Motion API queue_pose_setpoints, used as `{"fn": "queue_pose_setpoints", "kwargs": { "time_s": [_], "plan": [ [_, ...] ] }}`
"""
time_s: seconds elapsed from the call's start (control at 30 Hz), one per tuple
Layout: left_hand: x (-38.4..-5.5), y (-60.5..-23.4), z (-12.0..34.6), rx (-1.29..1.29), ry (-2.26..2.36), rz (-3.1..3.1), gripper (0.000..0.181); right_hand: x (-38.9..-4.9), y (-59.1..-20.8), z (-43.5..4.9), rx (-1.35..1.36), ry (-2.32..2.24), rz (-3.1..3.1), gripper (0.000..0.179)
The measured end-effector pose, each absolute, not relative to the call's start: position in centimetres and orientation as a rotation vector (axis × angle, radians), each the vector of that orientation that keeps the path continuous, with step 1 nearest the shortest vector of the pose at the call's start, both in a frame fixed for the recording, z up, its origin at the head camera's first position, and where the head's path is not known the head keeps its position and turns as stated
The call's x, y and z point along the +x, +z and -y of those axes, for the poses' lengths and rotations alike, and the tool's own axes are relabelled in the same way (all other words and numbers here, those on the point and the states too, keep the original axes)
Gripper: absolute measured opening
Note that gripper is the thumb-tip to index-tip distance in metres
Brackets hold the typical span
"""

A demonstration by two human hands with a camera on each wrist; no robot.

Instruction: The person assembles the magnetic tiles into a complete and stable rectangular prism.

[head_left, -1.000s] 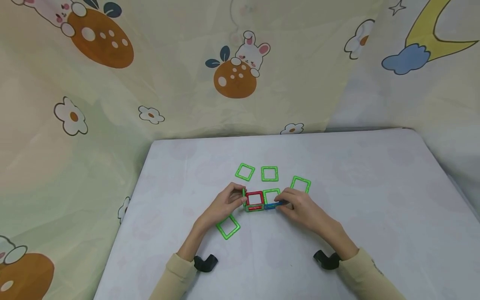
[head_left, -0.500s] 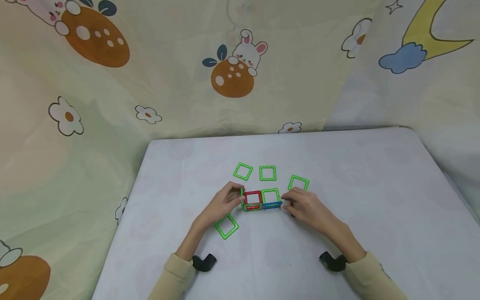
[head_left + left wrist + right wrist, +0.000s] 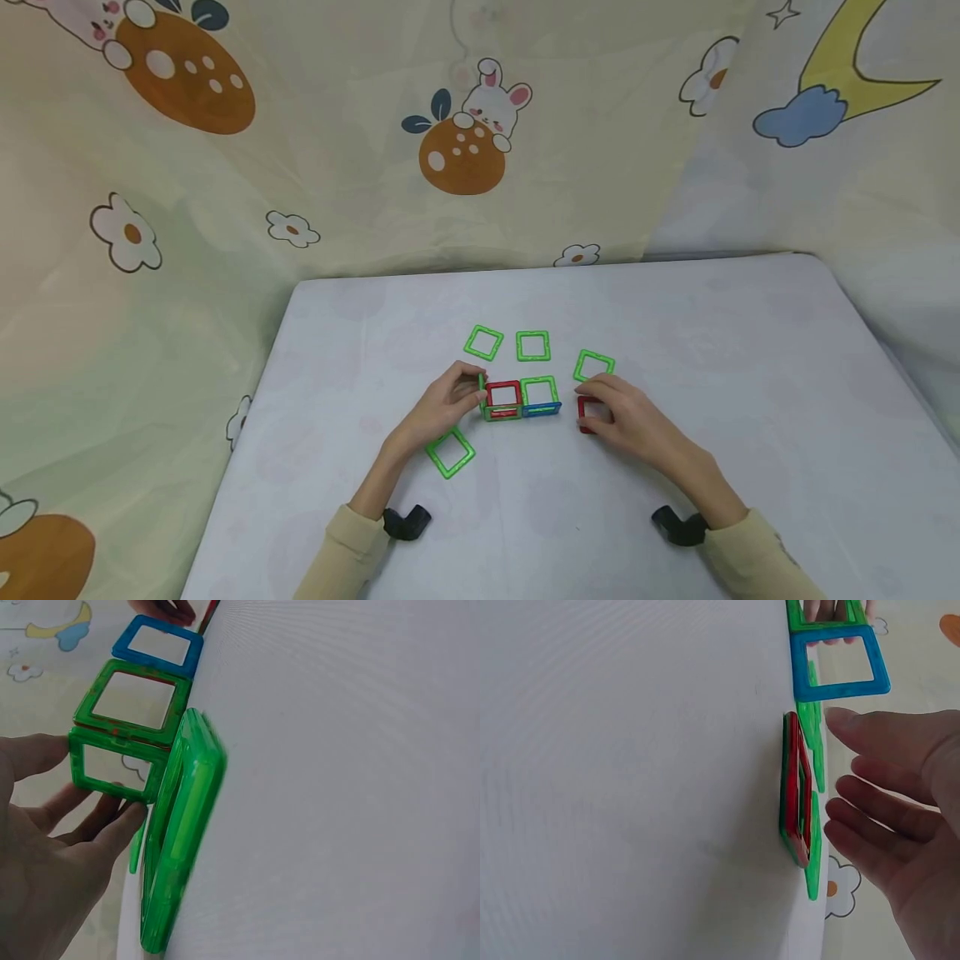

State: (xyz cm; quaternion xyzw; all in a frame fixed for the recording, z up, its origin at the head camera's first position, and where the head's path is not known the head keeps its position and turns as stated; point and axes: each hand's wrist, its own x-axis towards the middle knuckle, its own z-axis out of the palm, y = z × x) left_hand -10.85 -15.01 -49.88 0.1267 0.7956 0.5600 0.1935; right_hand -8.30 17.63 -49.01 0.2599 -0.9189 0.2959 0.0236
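Observation:
My left hand [image 3: 442, 407] pinches an upright green square magnetic tile [image 3: 78, 765] between thumb and fingers, at the left end of a row of tiles. Along the row's front a green-and-red tile wall stands, joined to an upright blue tile [image 3: 542, 409]. Flat behind these lie a red tile [image 3: 504, 384] and a green tile [image 3: 554, 390]. My right hand [image 3: 630, 421], fingers loosely bent, hovers just above a red tile [image 3: 790, 780] lying on the table, with a green edge showing under it. Part of that tile is hidden by the fingers in the head view.
Behind the row lie loose green tiles: one tilted [image 3: 471, 337], one straight [image 3: 533, 358], and another [image 3: 611, 365] partly behind my right hand. A further green tile [image 3: 462, 461] lies in front, near my left wrist. A patterned cloth [image 3: 360, 167] hangs behind the white table [image 3: 750, 350].
My right hand has let go of the blue tile and moved right, over the flat red tile. The blue tile stays standing in the row. My left hand keeps its hold.

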Motion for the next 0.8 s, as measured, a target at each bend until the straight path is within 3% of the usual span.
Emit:
{"fn": "queue_pose_setpoints", "kwargs": {
  "time_s": [0.23, 0.8],
  "plan": [
    [-11.0, -49.9, 15.1, 0.35, 1.566, -2.231, 0.043, -8.0, -48.3, -18.0, 0.835, 0.748, 2.962, 0.055],
    [-11.1, -50.1, 15.1, 0.349, 1.566, -2.229, 0.043, -8.2, -47.6, -17.3, 0.975, 0.463, 3.054, 0.054]
  ]
}}
